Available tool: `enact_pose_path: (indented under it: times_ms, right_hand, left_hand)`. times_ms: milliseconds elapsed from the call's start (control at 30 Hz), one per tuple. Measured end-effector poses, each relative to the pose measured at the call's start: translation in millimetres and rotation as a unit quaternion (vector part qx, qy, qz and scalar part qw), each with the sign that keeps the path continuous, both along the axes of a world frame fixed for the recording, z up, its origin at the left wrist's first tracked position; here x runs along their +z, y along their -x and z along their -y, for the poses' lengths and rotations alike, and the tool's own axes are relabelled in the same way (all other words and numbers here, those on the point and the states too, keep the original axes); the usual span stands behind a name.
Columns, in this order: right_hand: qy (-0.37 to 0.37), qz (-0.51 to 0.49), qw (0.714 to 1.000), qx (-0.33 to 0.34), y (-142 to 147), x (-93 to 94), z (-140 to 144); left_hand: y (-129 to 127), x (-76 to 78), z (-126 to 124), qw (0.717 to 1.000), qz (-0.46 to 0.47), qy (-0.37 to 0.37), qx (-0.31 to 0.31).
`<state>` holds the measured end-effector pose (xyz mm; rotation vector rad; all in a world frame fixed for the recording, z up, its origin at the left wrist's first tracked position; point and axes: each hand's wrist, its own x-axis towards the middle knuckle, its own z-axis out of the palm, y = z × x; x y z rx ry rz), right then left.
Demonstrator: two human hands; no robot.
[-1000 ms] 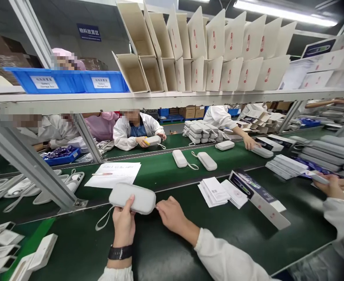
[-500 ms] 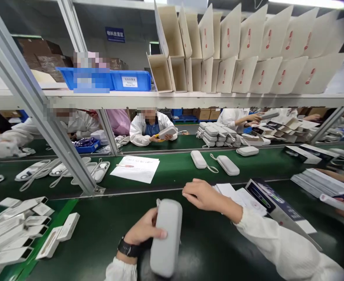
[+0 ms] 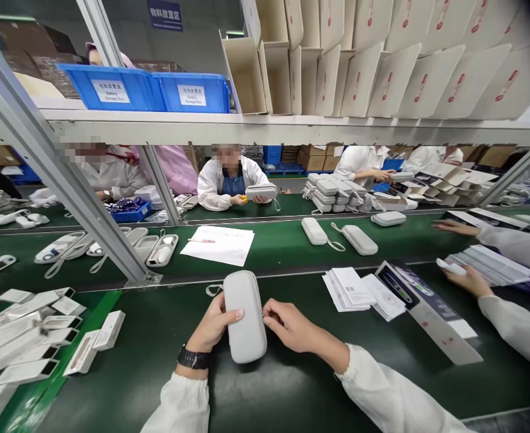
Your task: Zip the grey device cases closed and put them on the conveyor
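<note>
Case (image 3: pixel 244 316), grey and oblong, stands lengthwise between both hands above the green table (image 3: pixel 157 373). Left hand (image 3: pixel 213 328) wraps its left edge, thumb lying across the front. Right hand (image 3: pixel 289 325) pinches the right edge with curled fingertips. Leaflets (image 3: pixel 348 288) lie well apart to the right.

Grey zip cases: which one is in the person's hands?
The grey zip case standing on end at the near bench edge, left hand and right hand gripping it; the others lie flat on the belt.
</note>
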<state>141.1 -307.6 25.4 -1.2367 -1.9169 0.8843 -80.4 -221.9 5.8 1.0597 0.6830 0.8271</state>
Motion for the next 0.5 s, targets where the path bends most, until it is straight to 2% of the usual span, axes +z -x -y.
enact_pose_path:
  times_ms: [100,167,333,433,500]
  right_hand:
    - [-0.006,0.021,1.000,0.018,1.4,0.0,0.8]
    - [-0.027,0.084,0.996,0.016,2.8,0.0,2.0]
    - [-0.096,0.291,0.951,-0.046,6.0,-8.2,2.4]
    - [-0.129,0.326,0.934,-0.070,4.3,-17.2,3.7]
    - [-0.154,0.325,0.932,-0.049,-0.6,-20.0,6.5]
  left_hand:
    - [0.4,-0.2,-0.9,1.000,0.001,-0.014,-0.005]
    - [0.3,1.1,-0.7,1.000,-0.005,-0.023,-0.012]
    - [-4.4,2.6,2.1,0.998,-0.035,-0.035,-0.025]
    - [-7.0,1.3,4.5,0.997,-0.046,-0.042,-0.041]
    - [-7.6,0.5,5.7,0.997,-0.044,-0.042,-0.057]
